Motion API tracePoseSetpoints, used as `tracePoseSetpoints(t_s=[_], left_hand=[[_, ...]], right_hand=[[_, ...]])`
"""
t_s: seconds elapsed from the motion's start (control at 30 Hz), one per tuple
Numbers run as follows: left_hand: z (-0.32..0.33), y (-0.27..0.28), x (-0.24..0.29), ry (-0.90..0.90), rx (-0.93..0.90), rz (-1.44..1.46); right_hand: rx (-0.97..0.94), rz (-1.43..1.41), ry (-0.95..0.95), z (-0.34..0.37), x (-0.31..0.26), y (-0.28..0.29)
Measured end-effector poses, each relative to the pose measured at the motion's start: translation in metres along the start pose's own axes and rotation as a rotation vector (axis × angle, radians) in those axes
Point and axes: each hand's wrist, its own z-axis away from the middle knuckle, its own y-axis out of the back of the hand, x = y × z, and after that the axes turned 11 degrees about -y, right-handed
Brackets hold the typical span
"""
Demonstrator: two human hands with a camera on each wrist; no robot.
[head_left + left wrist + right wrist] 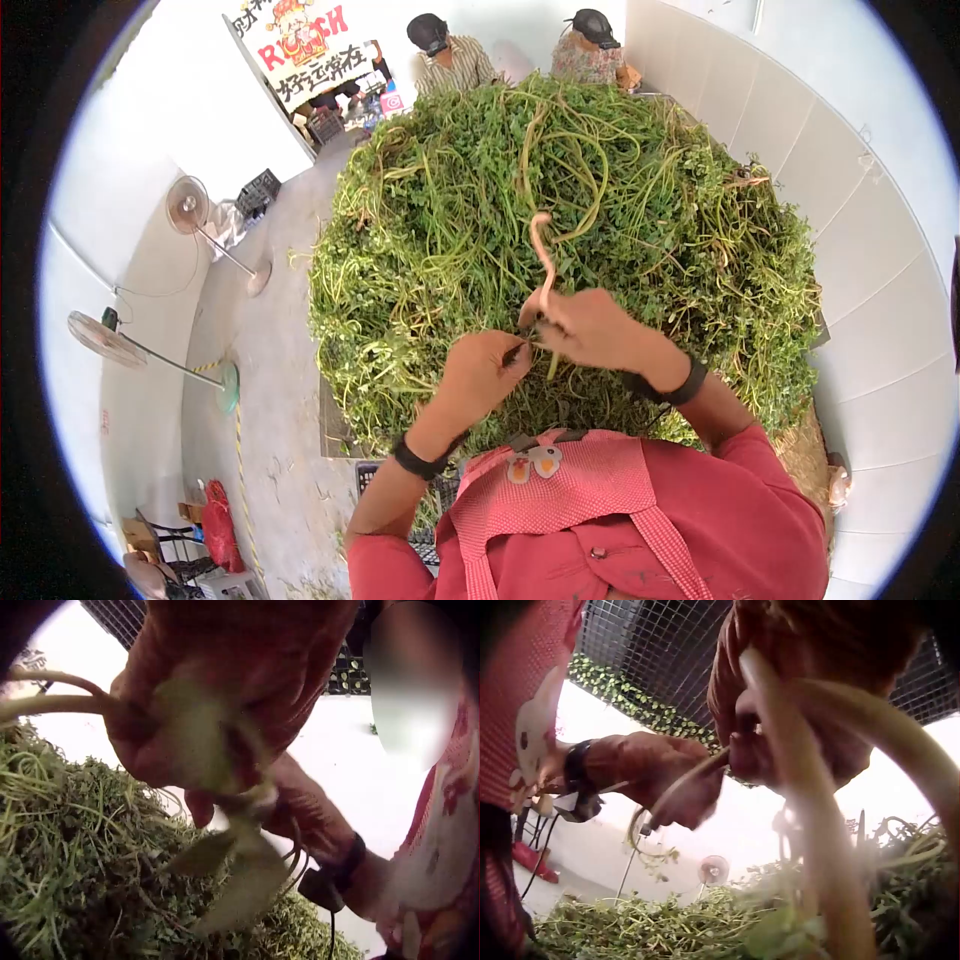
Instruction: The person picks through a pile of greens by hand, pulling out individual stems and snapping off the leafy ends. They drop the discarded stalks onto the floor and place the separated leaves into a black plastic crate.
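Observation:
Both hands work close together over the near side of a big heap of leafy green stems (450, 200). My right hand (592, 330) grips plant stems, and one pale, brownish stem (543, 250) rises in a curve above its fingers. Just to the left, my left hand (478, 370) pinches a stem, fingertips right beside the right hand's. The right wrist view shows a thin stem (686, 780) running between the two hands, with thick blurred stems (802, 795) in front. Blurred leaves (251, 881) hang below the left hand in the left wrist view.
The heap lies on a table whose dark edge (340, 420) shows at the left. Two people (455, 65) are at its far side. Standing fans (188, 205) and a black crate (259, 192) are to the left; a panelled wall (870, 270) curves along the right.

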Motion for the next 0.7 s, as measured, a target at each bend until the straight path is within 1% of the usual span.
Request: tracePoseSetpoints(t_s=[0.03, 0.07, 0.1, 0.17, 0.2, 0.23, 0.27, 0.3, 0.37, 0.43, 0.5, 0.53, 0.57, 0.6, 0.67, 0.7], left_hand=[[0.002, -0.007, -0.005, -0.039, 0.074, -0.181], [0.004, -0.014, -0.013, -0.004, 0.091, -0.236], [0.008, -0.020, -0.028, -0.020, 0.079, -0.240], [0.016, -0.027, -0.065, 0.106, 0.230, 0.075], [0.013, -0.020, -0.068, 0.248, 0.184, 0.029], [0.013, -0.021, -0.066, 0.240, 0.170, 0.026], [0.016, -0.024, -0.062, 0.266, 0.320, 0.213], [0.018, -0.024, -0.051, 0.300, 0.472, 0.402], [0.018, -0.017, -0.042, 0.332, 0.461, 0.356], [0.018, -0.016, -0.037, 0.341, 0.504, 0.496], [0.011, -0.015, -0.020, 0.398, 0.503, 0.459], [0.008, -0.013, -0.010, 0.396, 0.506, 0.505], [0.006, -0.013, -0.005, 0.389, 0.513, 0.549], [0.005, -0.015, -0.006, 0.419, 0.506, 0.544], [0.002, -0.017, -0.007, 0.300, 0.522, 0.559], [-0.002, -0.019, -0.005, 0.316, 0.509, 0.557]], right_hand=[[0.025, 0.180, 0.015, 0.002, -0.002, -0.007], [0.049, 0.285, 0.088, 0.004, -0.007, -0.016], [-0.089, 0.277, 0.056, 0.005, -0.008, -0.027], [-0.009, 0.003, 0.258, 0.016, -0.022, -0.033], [0.007, 0.004, 0.252, 0.013, -0.021, -0.030], [0.111, -0.144, 0.279, 0.008, -0.020, -0.026], [0.211, -0.294, 0.302, 0.005, -0.017, -0.020], [0.102, -0.437, 0.072, 0.003, -0.014, -0.002], [0.054, -0.959, -0.153, -0.002, 0.005, 0.014], [0.173, -1.222, -0.080, -0.009, 0.024, 0.016], [0.309, -1.182, -0.208, -0.011, 0.031, 0.020], [0.403, -1.226, -0.257, -0.014, 0.037, 0.017], [0.427, -1.118, -0.241, -0.014, 0.039, 0.022], [0.449, -1.083, -0.269, -0.014, 0.041, 0.023], [0.478, -1.063, -0.311, -0.011, 0.043, 0.022], [0.507, -1.002, -0.255, -0.009, 0.042, 0.021]])
